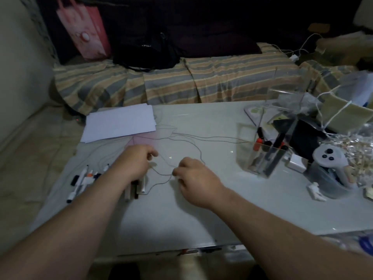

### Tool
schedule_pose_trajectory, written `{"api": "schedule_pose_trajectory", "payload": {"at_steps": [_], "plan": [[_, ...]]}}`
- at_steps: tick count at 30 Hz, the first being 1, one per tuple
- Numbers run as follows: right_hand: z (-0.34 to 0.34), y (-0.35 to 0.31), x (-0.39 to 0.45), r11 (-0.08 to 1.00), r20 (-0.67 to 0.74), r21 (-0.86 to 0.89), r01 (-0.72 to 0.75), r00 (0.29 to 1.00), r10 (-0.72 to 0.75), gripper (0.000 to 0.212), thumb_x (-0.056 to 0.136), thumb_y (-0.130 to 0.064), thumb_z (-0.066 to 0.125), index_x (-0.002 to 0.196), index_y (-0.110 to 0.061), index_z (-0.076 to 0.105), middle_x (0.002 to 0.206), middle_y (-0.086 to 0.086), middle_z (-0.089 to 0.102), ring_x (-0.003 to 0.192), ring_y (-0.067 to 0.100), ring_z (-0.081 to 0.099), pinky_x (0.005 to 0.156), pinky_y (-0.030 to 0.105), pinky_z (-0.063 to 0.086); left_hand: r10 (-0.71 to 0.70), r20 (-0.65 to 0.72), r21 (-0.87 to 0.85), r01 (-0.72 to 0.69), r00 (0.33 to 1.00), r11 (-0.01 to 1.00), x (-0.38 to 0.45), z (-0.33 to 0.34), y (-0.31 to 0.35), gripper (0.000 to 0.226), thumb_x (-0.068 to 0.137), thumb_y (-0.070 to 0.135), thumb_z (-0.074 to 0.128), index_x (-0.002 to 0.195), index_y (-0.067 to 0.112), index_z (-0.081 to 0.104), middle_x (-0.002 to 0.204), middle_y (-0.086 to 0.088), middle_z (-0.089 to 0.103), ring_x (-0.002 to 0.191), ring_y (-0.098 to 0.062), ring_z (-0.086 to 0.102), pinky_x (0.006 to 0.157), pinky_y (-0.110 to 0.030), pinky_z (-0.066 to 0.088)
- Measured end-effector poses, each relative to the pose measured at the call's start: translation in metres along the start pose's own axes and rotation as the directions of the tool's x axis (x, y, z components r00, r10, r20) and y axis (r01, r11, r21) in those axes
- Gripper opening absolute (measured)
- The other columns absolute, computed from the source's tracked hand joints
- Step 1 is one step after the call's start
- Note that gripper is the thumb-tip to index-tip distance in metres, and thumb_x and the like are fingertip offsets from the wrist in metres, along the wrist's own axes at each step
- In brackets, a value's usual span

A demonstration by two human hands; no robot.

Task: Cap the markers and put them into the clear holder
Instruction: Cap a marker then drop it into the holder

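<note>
Both grips sit curled over the surface (201,209): the left hand (135,160) covers a bundle of markers (134,187) whose ends poke out beneath its wrist, though whether it clasps them cannot be told. Right of it, the right hand (196,178) has fingers pressed together; anything pinched is hidden. More loose markers (80,180) lie left of the left hand; the clear holder (262,156) stands far right, pens inside.

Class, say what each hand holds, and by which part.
Left hand grips a bundle of markers near their upper ends; right hand: cannot tell.
</note>
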State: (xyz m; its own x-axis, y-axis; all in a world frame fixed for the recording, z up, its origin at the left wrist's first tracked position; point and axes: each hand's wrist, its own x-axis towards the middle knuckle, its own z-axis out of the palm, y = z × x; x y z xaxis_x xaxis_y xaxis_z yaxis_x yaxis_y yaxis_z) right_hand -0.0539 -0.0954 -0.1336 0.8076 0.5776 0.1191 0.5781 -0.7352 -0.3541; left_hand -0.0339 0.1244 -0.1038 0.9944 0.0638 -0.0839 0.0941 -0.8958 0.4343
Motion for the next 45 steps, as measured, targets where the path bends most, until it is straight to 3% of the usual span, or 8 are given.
{"api": "schedule_pose_trajectory", "payload": {"at_steps": [4,9,21,29,35,38,42,45], "plan": [[0.038,-0.041,0.019,0.996,0.204,-0.036,0.084,0.976,-0.075,0.031,0.097,-0.03,0.05,0.121,-0.016,0.064,0.125,0.008,0.05,0.112,0.035,0.049,0.087,0.048,0.052,-0.148,-0.058,0.02,0.149,0.987,0.989,-0.006,-0.011,-0.054,0.024,0.094,0.023,0.063,0.113,0.032,0.073,0.115,0.0,0.072,0.097,-0.017,0.065,0.088,-0.029,0.05],[0.061,-0.066,0.041,0.998,0.172,-0.019,0.058,0.984,-0.053,0.037,0.1,-0.032,0.048,0.133,-0.017,0.05,0.125,0.012,0.049,0.111,0.035,0.049,0.085,0.048,0.048,-0.111,-0.015,0.081,0.112,0.994,0.99,-0.014,-0.004,-0.065,0.028,0.094,0.024,0.062,0.118,0.033,0.073,0.114,0.003,0.073,0.096,-0.018,0.067,0.083,-0.025,0.049],[0.049,-0.041,0.05,0.969,0.203,-0.143,-0.202,0.952,0.228,0.033,0.101,-0.023,0.049,0.128,-0.007,0.061,0.116,0.017,0.06,0.105,0.037,0.062,0.077,0.037,0.047,-0.074,0.046,0.367,0.052,0.996,0.929,-0.002,0.025,-0.05,0.027,0.077,0.048,0.071,0.099,0.033,0.075,0.104,0.004,0.067,0.096,-0.021,0.063,0.081,-0.032,0.052],[0.012,-0.008,0.033,0.93,0.281,-0.174,-0.323,0.889,0.362,0.025,0.095,-0.013,0.055,0.119,-0.007,0.051,0.118,0.018,0.061,0.107,0.036,0.062,0.072,0.034,0.041,-0.015,0.088,0.436,-0.025,0.996,0.9,-0.004,0.03,-0.034,0.028,0.084,0.029,0.073,0.108,0.045,0.072,0.1,0.018,0.071,0.103,-0.012,0.063,0.095,-0.036,0.043],[-0.006,0.015,0.023,0.882,0.325,-0.114,-0.457,0.822,0.467,0.023,0.097,-0.019,0.046,0.116,-0.011,0.056,0.12,0.018,0.063,0.099,0.034,0.061,0.077,0.034,0.048,0.008,0.064,0.239,-0.023,0.998,0.971,-0.002,0.039,-0.029,0.023,0.09,0.02,0.067,0.105,0.035,0.074,0.094,0.013,0.073,0.092,-0.009,0.066,0.087,-0.029,0.053],[-0.015,0.027,0.023,0.869,0.239,0.026,-0.494,0.847,0.475,0.014,0.1,-0.02,0.042,0.105,-0.013,0.053,0.116,0.02,0.064,0.09,0.034,0.053,0.071,0.033,0.038,0.001,-0.118,-0.193,-0.024,0.993,0.981,-0.004,0.035,-0.01,0.017,0.095,0.019,0.063,0.098,0.031,0.075,0.093,0.018,0.069,0.085,0.004,0.063,0.077,-0.006,0.045],[-0.028,0.034,0.02,0.735,0.085,0.451,-0.506,0.844,0.529,0.032,0.102,-0.046,0.04,0.096,-0.019,0.057,0.09,0.004,0.064,0.085,0.027,0.054,0.068,0.035,0.039,-0.044,-0.134,-0.678,-0.059,0.99,0.733,-0.004,0.027,0.02,0.024,0.099,0.005,0.056,0.096,0.024,0.071,0.097,0.002,0.075,0.09,-0.009,0.074,0.081,-0.023,0.052],[-0.036,0.034,0.02,0.636,-0.039,0.684,-0.357,0.852,0.521,0.028,0.102,-0.04,0.043,0.091,-0.026,0.065,0.073,-0.005,0.058,0.071,0.017,0.049,0.062,0.031,0.038,-0.027,-0.141,-0.804,-0.098,0.99,0.587,-0.004,0.024,0.031,0.026,0.097,-0.003,0.057,0.093,0.018,0.071,0.102,-0.01,0.074,0.091,-0.017,0.075,0.087,-0.039,0.056]]}}
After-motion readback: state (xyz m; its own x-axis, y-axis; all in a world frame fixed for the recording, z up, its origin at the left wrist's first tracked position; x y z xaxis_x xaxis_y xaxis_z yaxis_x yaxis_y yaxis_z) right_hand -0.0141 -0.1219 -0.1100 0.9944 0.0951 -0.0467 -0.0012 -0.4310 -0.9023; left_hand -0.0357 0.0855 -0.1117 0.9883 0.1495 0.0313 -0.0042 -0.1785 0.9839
